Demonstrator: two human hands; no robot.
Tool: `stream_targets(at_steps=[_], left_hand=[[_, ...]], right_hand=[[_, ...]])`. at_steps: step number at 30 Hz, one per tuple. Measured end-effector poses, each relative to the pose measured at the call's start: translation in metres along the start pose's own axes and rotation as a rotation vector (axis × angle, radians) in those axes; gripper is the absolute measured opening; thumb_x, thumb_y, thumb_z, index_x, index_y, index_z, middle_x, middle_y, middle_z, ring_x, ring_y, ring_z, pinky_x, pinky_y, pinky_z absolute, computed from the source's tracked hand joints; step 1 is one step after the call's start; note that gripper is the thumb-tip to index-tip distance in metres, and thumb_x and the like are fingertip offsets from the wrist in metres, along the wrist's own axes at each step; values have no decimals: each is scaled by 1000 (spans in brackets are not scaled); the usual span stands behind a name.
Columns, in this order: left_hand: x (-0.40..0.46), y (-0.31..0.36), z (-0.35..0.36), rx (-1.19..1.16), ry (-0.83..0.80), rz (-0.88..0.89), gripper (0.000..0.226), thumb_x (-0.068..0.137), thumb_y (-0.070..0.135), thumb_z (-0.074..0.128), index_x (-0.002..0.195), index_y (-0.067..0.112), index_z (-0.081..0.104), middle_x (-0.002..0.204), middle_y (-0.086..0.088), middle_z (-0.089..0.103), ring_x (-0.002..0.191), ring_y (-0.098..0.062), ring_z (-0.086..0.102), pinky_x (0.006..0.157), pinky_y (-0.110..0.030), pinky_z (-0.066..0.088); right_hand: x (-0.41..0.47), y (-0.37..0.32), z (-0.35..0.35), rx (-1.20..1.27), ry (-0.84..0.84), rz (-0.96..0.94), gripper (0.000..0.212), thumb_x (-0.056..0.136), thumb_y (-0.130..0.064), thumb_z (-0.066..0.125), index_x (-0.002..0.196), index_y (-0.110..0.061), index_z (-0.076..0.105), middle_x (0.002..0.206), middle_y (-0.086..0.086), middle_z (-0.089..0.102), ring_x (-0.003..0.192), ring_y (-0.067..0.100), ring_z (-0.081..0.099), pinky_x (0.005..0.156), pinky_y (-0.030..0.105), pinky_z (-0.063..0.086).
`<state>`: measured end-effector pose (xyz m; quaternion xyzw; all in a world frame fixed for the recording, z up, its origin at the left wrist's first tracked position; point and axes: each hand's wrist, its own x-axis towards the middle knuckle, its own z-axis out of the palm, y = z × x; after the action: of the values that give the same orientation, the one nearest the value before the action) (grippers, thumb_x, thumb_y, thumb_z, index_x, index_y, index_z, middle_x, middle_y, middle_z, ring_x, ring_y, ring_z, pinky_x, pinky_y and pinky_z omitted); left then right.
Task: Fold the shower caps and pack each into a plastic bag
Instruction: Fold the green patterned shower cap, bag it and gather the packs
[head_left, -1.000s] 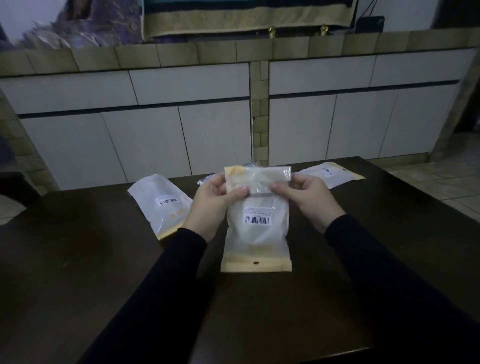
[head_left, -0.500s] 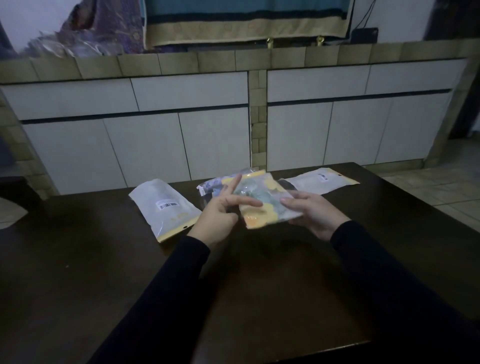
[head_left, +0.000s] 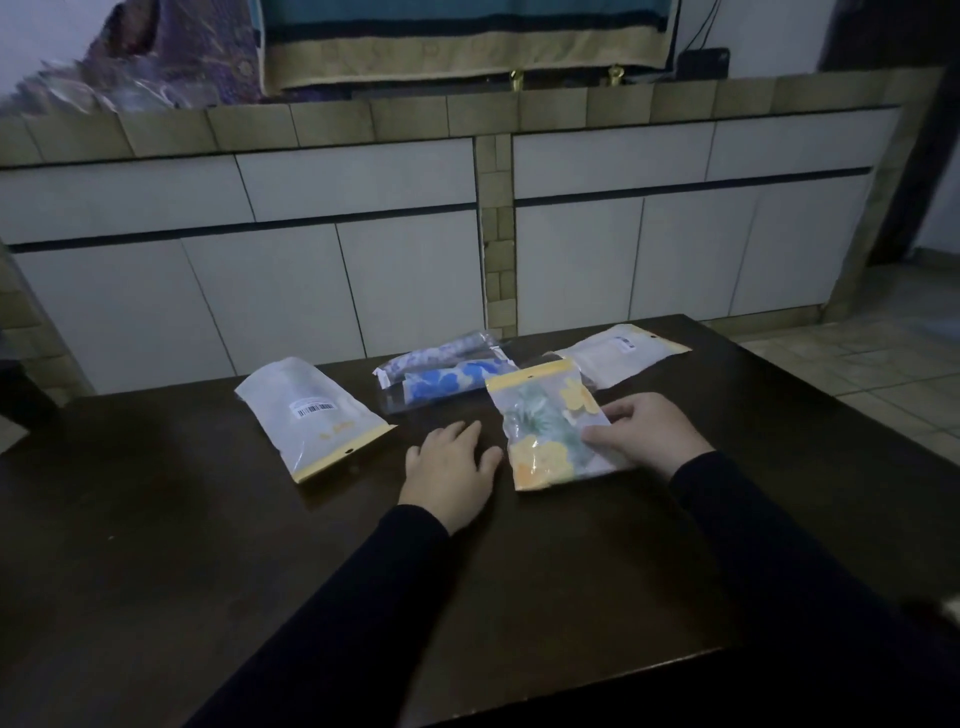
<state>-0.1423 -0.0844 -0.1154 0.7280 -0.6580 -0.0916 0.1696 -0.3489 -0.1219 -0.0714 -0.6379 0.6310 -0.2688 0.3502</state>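
Half a second ago both hands held the packed bag up off the table; now it lies flat on the table (head_left: 156, 545) and my left hand has let go. My left hand (head_left: 451, 462) rests palm down on the wood just left of the packed bag, fingers loose, holding nothing. My right hand (head_left: 647, 434) pinches the right edge of the packed bag (head_left: 545, 426), thumb on top, fingers lying against its side.

That bag holds a folded cap printed with yellow flowers and green leaves. Its long axis runs away from me, tipped a little to the left, with the yellow header strip at the far end and the bottom edge nearest me.

Beyond its far left corner lie two clear bags with blue-flowered caps (head_left: 447, 371), touching each other, their long axes running left to right. Well to the left of it lies a white bag (head_left: 311, 415) with a barcode label, its yellow strip towards me. Just beyond its far right corner lies another white bag (head_left: 618, 353), partly tucked behind it.

I judge this one is done and being set down. Next I would release my right hand and reach for a bag not yet filled; whether the white ones are full, I cannot tell.
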Motion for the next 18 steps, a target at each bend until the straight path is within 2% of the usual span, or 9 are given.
stream_targets(at_steps=[3, 6, 10, 13, 15, 18], left_hand=[[-1, 1, 1, 32, -4, -12, 54, 99, 47, 37, 148, 26, 31, 157, 3, 27, 145, -16, 20, 117, -44, 16], [-1, 2, 1, 51, -6, -16, 52, 99, 47, 37, 147, 26, 33, 157, 2, 27, 145, -17, 20, 117, -44, 16], [-1, 2, 1, 45, 3, -23, 52, 99, 47, 37, 147, 26, 35, 156, 3, 28, 145, -17, 20, 117, -44, 15], [-3, 2, -1, 3, 9, -17, 51, 98, 46, 42, 145, 26, 38, 155, 3, 31, 144, -16, 23, 117, -44, 16], [-5, 0, -4, -79, 44, -12, 49, 95, 43, 50, 141, 27, 43, 150, 4, 39, 138, -13, 33, 116, -42, 25], [-11, -5, -14, -235, 187, -1, 42, 92, 35, 58, 133, 27, 52, 136, 7, 52, 122, -8, 49, 105, -32, 42]], right_hand=[[-2, 6, -9, -85, 6, 36, 19, 84, -27, 71, 98, -15, 68, 87, -3, 62, 81, 10, 57, 66, 24, 47], [-1, 11, -17, -138, 8, 54, 20, 85, -27, 69, 101, -16, 69, 91, -2, 62, 81, 8, 55, 62, 22, 43], [1, 12, -21, -200, -8, 45, 23, 85, -30, 67, 103, -14, 70, 102, 4, 66, 87, 12, 58, 72, 27, 48], [-4, 7, -18, -229, 39, 15, 36, 89, -32, 63, 116, -8, 64, 116, 10, 63, 96, 15, 59, 82, 30, 49], [-9, 0, -12, -237, 97, -34, 44, 91, -31, 60, 128, -9, 56, 125, 9, 59, 101, 15, 55, 80, 26, 45], [-22, -19, 6, -222, 134, -155, 49, 92, -31, 58, 137, -15, 49, 132, 5, 54, 114, 17, 55, 83, 24, 43]])
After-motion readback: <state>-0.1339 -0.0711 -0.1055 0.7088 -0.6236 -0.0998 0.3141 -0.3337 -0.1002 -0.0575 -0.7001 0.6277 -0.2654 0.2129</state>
